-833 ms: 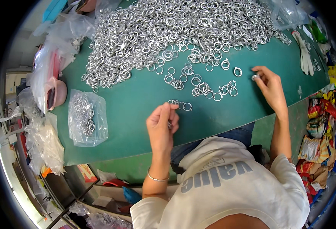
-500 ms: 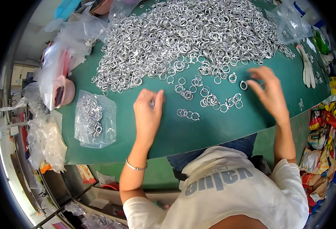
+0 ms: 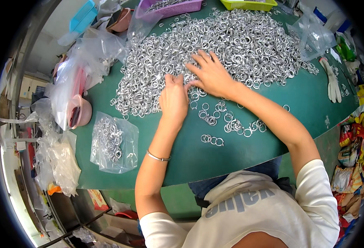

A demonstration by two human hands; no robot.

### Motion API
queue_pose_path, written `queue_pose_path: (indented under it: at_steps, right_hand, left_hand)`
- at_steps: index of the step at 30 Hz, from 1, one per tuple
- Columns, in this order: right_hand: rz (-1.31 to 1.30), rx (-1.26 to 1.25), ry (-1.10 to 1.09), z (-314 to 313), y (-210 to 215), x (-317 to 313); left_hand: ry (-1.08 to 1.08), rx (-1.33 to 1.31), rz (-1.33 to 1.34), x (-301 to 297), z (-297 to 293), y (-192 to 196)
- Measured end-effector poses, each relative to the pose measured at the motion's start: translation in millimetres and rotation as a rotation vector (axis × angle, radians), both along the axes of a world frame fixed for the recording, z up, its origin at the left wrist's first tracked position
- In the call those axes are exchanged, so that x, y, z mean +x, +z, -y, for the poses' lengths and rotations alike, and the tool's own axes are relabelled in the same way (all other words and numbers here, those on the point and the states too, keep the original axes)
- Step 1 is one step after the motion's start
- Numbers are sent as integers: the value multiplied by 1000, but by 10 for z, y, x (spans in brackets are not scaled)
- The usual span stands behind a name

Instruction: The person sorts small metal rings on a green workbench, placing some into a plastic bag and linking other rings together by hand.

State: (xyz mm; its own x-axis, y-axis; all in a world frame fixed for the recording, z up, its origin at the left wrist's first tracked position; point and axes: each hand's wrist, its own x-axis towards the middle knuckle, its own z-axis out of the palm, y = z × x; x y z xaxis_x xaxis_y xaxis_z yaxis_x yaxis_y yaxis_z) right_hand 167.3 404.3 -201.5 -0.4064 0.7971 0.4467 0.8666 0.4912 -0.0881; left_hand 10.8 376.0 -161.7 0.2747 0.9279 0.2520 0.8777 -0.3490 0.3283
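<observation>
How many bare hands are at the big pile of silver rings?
2. The left hand is at the near edge of the pile of silver rings; the right hand, fingers spread, is just right of it, over the pile. No others show.

A broad heap of silver rings (image 3: 252, 49) covers much of the far part of the green desk (image 3: 202, 163). The right hand (image 3: 213, 79) reaches across with fingers spread over the heap, and the left hand (image 3: 174, 99), wearing a bangle (image 3: 157, 158) on its forearm, curls its fingers just beside it; whether those fingers grip a ring is hidden. Nearer the person lie loose clusters of rings and a short row of rings (image 3: 212, 140). A clear bag (image 3: 128, 155) containing rings lies to the left, a white glove (image 3: 331, 84) to the right.
</observation>
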Motion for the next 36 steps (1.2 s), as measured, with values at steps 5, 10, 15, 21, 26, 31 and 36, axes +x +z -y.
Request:
queue_pose_path:
  at_steps: [5,10,15,21,26,31,36]
  right_hand:
    - [-117,-48,86,67,90,116]
    - [-131,-31,112,151,95,77]
    - [-250,-120,195,448,126,146]
    - [-279,-125,298,951,235,268]
    - [-321,-326,328,1399,225,432]
    - [-455,-365,282,1461,243,621]
    - [-362,-195,228,974,390,404]
  left_hand:
    - [-68,-19,0,14,-164,-112]
    - [-99,67,-5,23,-119,-207]
    - [-181,68,115,-13,165,-91]
    - [-214,-102,150,-118,732,27]
    - [-278,-109,104,-233,1017,63]
    - [-276,-102,199,-329,1130,85]
    - [-259,-142,176,-50,1059,205]
